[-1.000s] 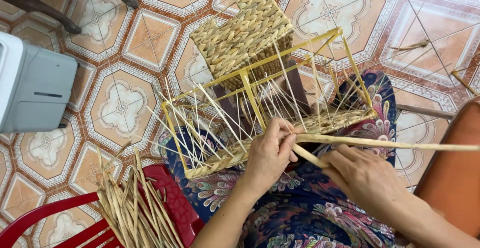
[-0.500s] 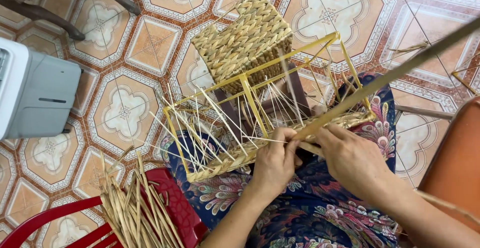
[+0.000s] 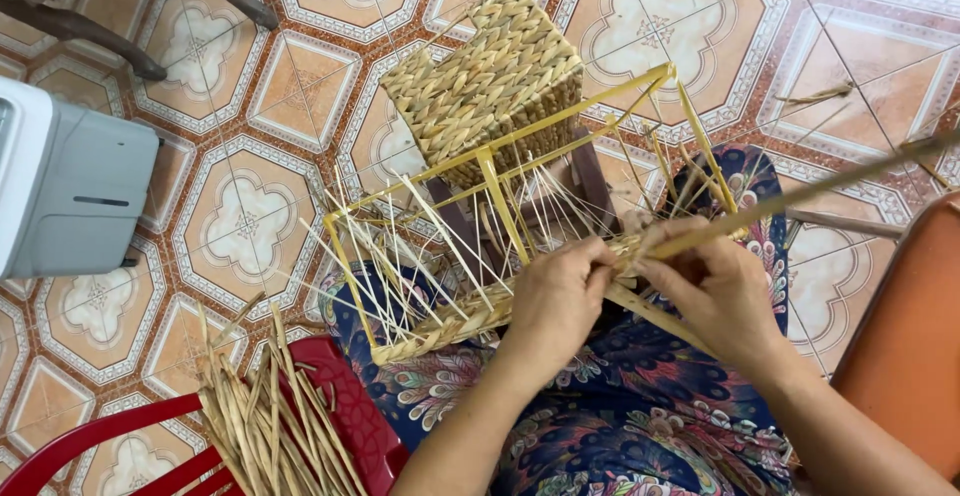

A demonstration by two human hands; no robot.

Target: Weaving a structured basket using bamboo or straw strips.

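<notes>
A yellow wire basket frame point(image 3: 500, 181) rests on my lap, with thin pale spokes fanning across it and a woven straw band point(image 3: 440, 328) along its near edge. My left hand point(image 3: 555, 301) pinches the weave at that edge. My right hand point(image 3: 715, 291) grips a long straw strand point(image 3: 800, 196) that runs up to the right edge. Both hands meet at the frame's near rim.
A finished woven straw basket point(image 3: 485, 81) stands on the tiled floor beyond the frame. A bundle of loose straw strands point(image 3: 265, 416) lies on a red plastic chair point(image 3: 350, 416) at lower left. A grey-white box-shaped appliance point(image 3: 70, 186) sits left. An orange seat point(image 3: 910, 346) is right.
The long strand swung from level to pointing steeply up-right, then lowered a little. My right hand moved up and in toward my left hand at the frame's rim.
</notes>
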